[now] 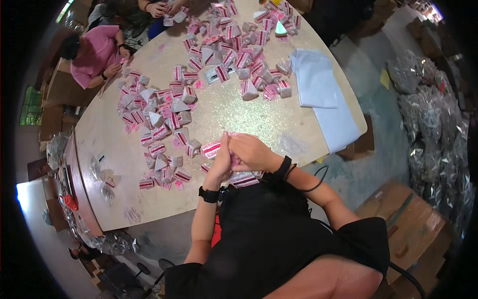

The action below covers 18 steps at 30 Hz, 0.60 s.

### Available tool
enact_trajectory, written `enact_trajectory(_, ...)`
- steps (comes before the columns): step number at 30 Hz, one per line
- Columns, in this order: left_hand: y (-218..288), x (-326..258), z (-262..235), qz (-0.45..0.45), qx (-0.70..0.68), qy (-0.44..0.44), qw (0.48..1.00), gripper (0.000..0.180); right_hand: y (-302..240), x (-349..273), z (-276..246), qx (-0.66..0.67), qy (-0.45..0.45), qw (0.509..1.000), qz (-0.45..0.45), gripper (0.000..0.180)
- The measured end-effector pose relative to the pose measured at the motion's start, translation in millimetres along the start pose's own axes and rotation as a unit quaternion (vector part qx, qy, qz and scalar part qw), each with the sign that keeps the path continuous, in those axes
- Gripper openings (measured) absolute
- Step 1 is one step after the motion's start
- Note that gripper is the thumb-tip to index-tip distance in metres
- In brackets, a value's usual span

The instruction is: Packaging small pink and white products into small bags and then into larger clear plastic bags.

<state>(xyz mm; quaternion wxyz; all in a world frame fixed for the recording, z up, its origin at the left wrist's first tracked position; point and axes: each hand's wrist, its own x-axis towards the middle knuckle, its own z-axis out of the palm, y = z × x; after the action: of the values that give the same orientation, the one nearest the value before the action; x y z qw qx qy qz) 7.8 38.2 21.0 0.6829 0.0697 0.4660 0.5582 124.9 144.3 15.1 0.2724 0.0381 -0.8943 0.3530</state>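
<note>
With your left hand point(220, 162) and right hand point(249, 152) both closed on the pink-striped packet point(233, 160), crease it squarely against the near table point(239, 117) edge.

Even overhead light, bright on the table point(239, 117); soft shadows beneath packets. Heavy fisheye bending and black vignette beyond it; edges blurred.

black short-sleeved shirt, black watch on left wrist point(208, 194), black band and cord on right wrist point(284, 168)
</note>
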Motion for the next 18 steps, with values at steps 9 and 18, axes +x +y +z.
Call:
enact_trajectory(9, -59.3, 5.8, -56.4, 0.289, 0.561, 0.031, 0.775, 0.030, 18.1, -18.2, 39.1, 0.217, -0.072, 0.967, 0.112, 0.054)
enact_trajectory(18, -38.2, 11.5, -20.3, 0.126, 0.224, 0.124, 0.958, 0.041, 138.8, -150.9, 39.5, -0.225, -0.051, 0.909, 0.347, 0.048)
